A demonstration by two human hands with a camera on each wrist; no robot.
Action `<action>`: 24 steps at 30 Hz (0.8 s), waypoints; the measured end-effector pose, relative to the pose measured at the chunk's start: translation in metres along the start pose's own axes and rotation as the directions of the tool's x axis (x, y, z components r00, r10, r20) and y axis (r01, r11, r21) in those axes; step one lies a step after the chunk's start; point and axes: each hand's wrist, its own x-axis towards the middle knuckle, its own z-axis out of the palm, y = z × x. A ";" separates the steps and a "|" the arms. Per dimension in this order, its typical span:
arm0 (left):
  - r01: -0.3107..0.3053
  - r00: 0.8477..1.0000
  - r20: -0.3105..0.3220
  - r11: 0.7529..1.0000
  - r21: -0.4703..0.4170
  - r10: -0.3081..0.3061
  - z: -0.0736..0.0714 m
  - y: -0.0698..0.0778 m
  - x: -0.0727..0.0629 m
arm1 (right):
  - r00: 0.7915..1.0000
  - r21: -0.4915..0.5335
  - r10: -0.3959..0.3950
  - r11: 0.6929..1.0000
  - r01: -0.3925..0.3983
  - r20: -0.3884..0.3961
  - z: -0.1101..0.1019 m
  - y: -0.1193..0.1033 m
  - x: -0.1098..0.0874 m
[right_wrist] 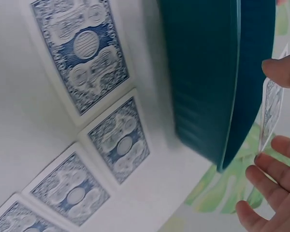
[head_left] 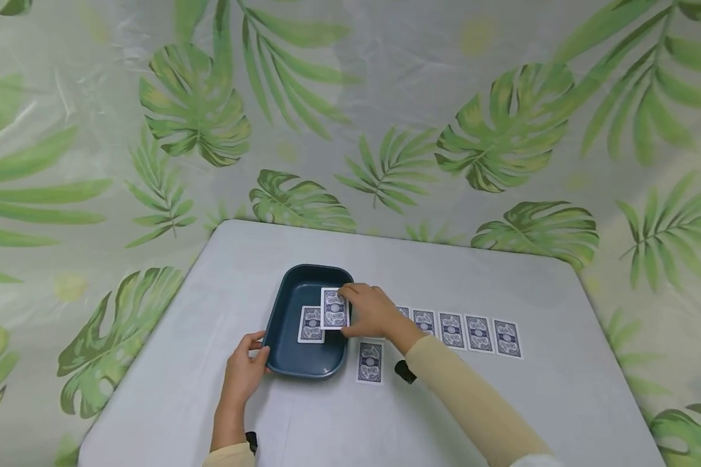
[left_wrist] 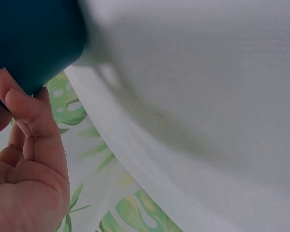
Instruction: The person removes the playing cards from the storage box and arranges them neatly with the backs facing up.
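Note:
My left hand (head_left: 243,370) grips the left side of a dark teal tray (head_left: 295,358), fingers and thumb at its rim. In the left wrist view, the fingers (left_wrist: 36,113) curl at the tray's corner (left_wrist: 43,43). Pinched by its edge in my right hand (head_left: 374,312) is a playing card (head_left: 334,309), patterned back up, held over the tray. The right wrist view has this card (right_wrist: 271,108) nearly edge-on between thumb and fingers, above the tray's wall (right_wrist: 203,82). Another face-down card (head_left: 311,324) lies inside the tray, partly overlapped by the held one.
Right of the tray, a row of several face-down cards (head_left: 451,331) runs across the white table (head_left: 444,272), its near end hidden behind my right hand. A single card (head_left: 370,362) lies closer to me, beside the tray. Leaf-patterned sheeting (head_left: 385,162) surrounds the table.

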 end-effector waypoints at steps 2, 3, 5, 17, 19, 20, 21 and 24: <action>-0.001 1.000 -0.002 1.000 0.001 0.001 0.000 -0.001 0.001 | 1.000 0.004 0.010 1.000 -0.010 -0.002 -0.002 0.003 -0.005; -0.001 1.000 -0.002 1.000 0.000 0.001 0.000 -0.001 0.001 | 1.000 0.008 0.016 1.000 -0.016 -0.001 -0.004 0.004 -0.008; 0.000 1.000 -0.005 1.000 0.000 0.000 0.001 -0.001 0.001 | 1.000 0.018 0.022 1.000 -0.022 -0.009 -0.005 0.008 -0.013; 0.013 1.000 -0.004 1.000 0.001 -0.013 0.003 -0.001 0.000 | 0.994 0.118 0.082 0.990 -0.074 -0.067 0.008 0.039 -0.053; 0.015 1.000 0.000 1.000 0.003 -0.015 0.003 0.000 -0.001 | 0.993 0.147 0.098 0.985 -0.087 -0.069 0.014 0.043 -0.060; 0.016 1.000 0.001 1.000 0.003 -0.016 0.003 0.000 -0.001 | 0.992 0.152 0.108 0.984 -0.097 -0.065 0.016 0.045 -0.063; 0.016 1.000 0.001 1.000 0.003 -0.016 0.003 0.000 -0.001 | 0.991 0.165 0.113 0.981 -0.101 -0.065 0.019 0.046 -0.066; 0.014 1.000 -0.007 1.000 0.001 -0.014 0.003 0.002 -0.001 | 0.989 0.174 0.134 0.977 -0.121 -0.066 0.025 0.050 -0.072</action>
